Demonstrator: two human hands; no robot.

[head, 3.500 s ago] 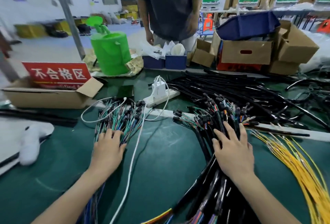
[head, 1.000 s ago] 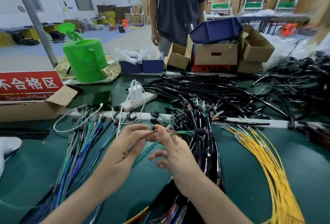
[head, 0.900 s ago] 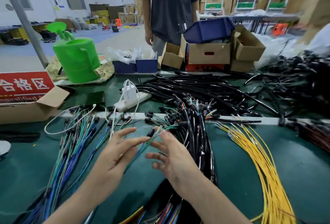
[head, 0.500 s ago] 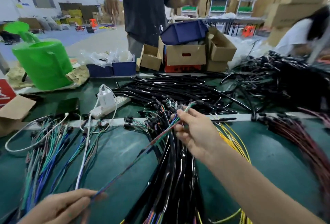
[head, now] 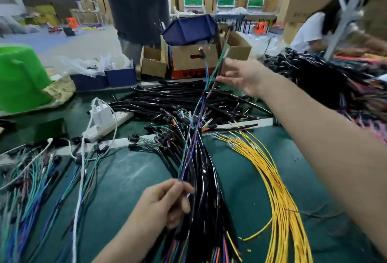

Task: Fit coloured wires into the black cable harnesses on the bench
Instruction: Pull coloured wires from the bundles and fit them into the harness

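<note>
Though right hand (head: 240,76) blurs, both grips pinch coloured wires (head: 199,103); left hand (head: 165,204) hides lower ends.

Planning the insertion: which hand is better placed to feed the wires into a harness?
Probably left hand: it pinches the coloured wires beside the black harnesses; right hand holds them raised.

Your counter (head: 125,179) is dark green, the harnesses (head: 202,179) black. Yellow wires (head: 278,189) lie at 4 o'clock; thin wires (head: 204,93) at 12 o'clock are green and blue.
</note>
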